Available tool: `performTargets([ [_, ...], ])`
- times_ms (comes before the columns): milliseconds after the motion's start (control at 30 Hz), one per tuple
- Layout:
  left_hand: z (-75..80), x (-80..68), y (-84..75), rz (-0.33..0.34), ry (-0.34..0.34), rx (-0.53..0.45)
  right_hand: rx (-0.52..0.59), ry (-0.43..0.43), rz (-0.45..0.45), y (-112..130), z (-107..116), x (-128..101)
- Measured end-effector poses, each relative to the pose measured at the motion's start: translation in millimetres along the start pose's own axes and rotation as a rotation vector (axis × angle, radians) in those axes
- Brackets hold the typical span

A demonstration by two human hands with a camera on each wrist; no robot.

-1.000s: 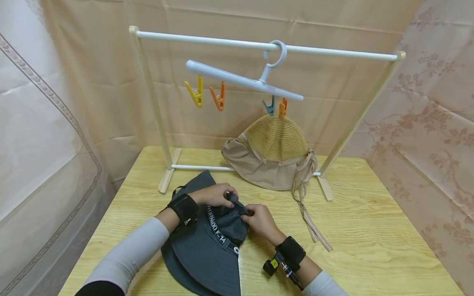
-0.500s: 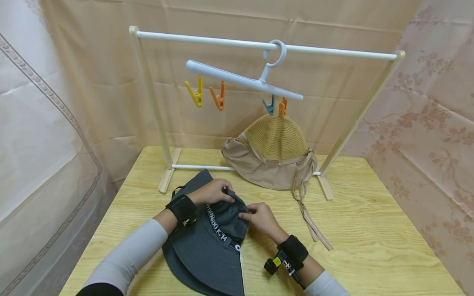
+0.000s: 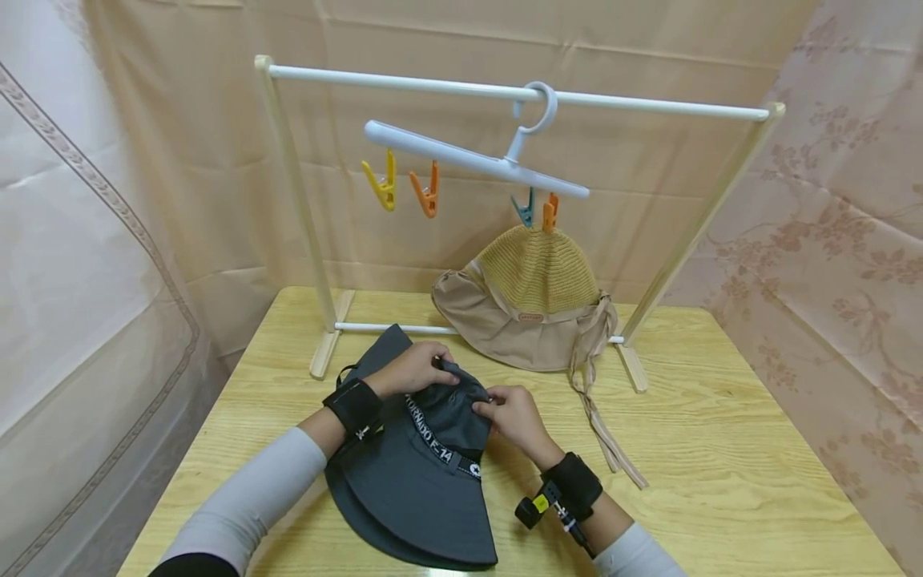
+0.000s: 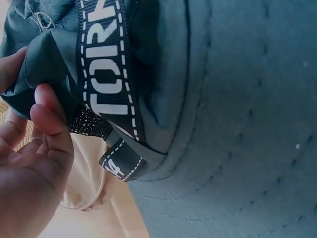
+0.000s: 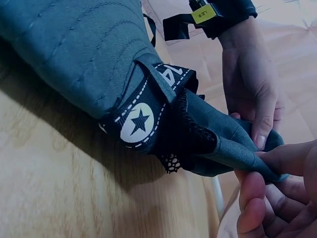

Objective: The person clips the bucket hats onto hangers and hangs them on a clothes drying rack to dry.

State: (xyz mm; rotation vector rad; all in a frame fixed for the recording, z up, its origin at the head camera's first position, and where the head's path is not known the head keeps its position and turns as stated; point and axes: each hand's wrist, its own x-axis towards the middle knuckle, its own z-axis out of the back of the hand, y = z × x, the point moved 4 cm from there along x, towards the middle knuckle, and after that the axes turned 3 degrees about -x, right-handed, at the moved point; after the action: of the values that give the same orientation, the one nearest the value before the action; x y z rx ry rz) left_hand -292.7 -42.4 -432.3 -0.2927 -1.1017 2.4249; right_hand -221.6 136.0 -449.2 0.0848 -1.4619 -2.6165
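Note:
A dark grey wide-brimmed hat [image 3: 425, 489] is folded over, its brim toward the person. Round its crown runs a black band [image 4: 106, 64] with white lettering and, in the right wrist view, a star badge [image 5: 138, 121]. My left hand [image 3: 413, 370] pinches the top of the crown from the left. With thumb and fingers, my right hand [image 3: 515, 417] pinches the crown's right edge. In the right wrist view the crown fabric [image 5: 233, 148] is drawn together between both hands. Some fingertips are hidden by the cloth.
Behind the hands stands a drying rack [image 3: 433, 84] with a pale blue hanger [image 3: 476, 156] on its bar. Yellow [image 3: 382, 188] and orange [image 3: 427, 192] clips hang at its left. A teal clip [image 3: 526, 210] and another orange one hold a straw-and-beige sun hat [image 3: 537, 280], whose ties trail on the table [image 3: 721, 449].
The grey hat has shifted slightly up and to the right, its brim edge swinging right. Both hands have moved slightly away from the person, still at the crown.

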Motion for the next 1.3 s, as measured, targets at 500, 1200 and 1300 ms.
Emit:
performTargets([
  [500, 9.5, -2.7, -9.9, -0.074, -0.081, -0.044, -0.017, -0.01, 0.04, 14.7, 7.3, 4.9],
  [1200, 23.4, -6.6, -22.3, -0.102, -0.226, -0.06, -0.053, -0.023, 0.116, 37.1, 20.4, 11.8],
  [1300, 25.8, -8.0, -25.9, -0.096, -0.241, -0.059, -0.045, -0.02, 0.124, 41.1, 22.4, 12.2],
])
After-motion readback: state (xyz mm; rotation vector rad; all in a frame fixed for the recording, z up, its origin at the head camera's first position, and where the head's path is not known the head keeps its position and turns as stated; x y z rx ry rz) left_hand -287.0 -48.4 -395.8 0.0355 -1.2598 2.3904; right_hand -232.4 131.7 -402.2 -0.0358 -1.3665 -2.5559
